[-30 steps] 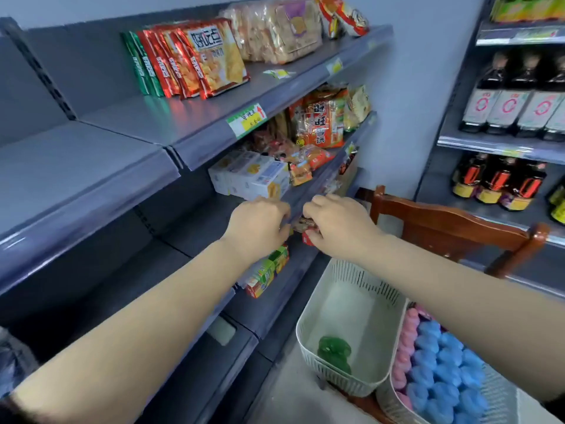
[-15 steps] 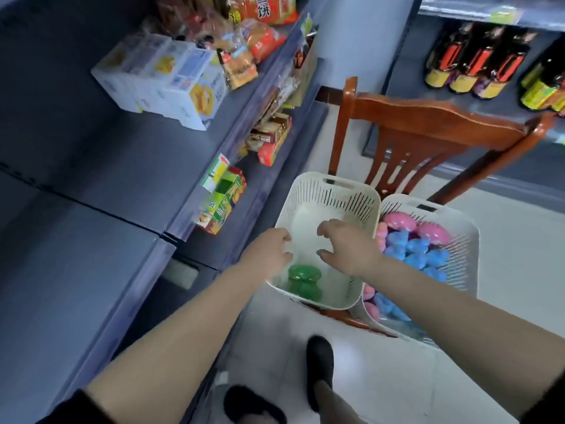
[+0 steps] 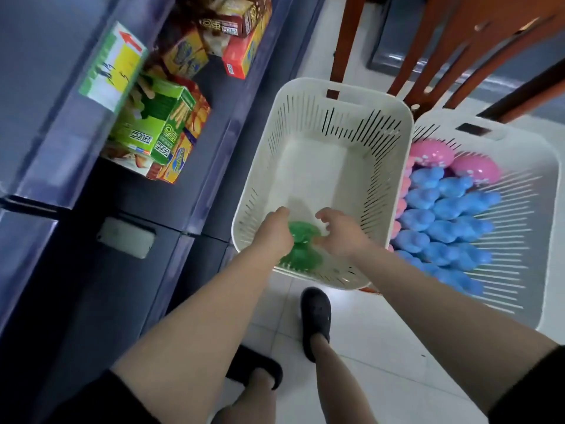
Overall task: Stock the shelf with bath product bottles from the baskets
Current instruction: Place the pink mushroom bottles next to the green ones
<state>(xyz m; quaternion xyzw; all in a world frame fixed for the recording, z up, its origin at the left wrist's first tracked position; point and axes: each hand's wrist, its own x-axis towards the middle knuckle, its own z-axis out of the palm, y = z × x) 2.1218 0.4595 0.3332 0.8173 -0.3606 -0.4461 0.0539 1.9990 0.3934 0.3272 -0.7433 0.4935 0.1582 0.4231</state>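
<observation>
Left hand [image 3: 272, 232]: inside the near end of the left basket, fingers curled down onto the green bottles — contact at their left side; whether the grip is closed round one I cannot tell.
Right hand [image 3: 341, 231]: also in that basket, at 3 o'clock of the green bottles, fingers loosely spread and bent, thumb apart; holds nothing visible.
Green bottles [image 3: 301, 246]: two, lying on the basket floor at its near end, between the two hands; blurred, so no cap or label detail.
Left basket [image 3: 342, 96]: white, slotted walls, handle cut-out at the far rim; apart from the green bottles its floor is bare.
Right basket [image 3: 519, 166]: same type, touching the left basket at 3 o'clock; holds the blue bottles [image 3: 449, 221] in packed rows, with pink bottles [image 3: 434, 154] at the far end and along its left wall.
Chair [image 3: 458, 50]: brown wood, at 12 o'clock behind both baskets.
Shelf [image 3: 76, 96]: dark grey unit at 9 o'clock — snack boxes [image 3: 165, 117] in green, orange and red on a lower level; price tag [image 3: 113, 65] on the edge above.
Floor [image 3: 382, 347]: pale tiles; two feet in black slippers [image 3: 316, 313] at 6 o'clock.
</observation>
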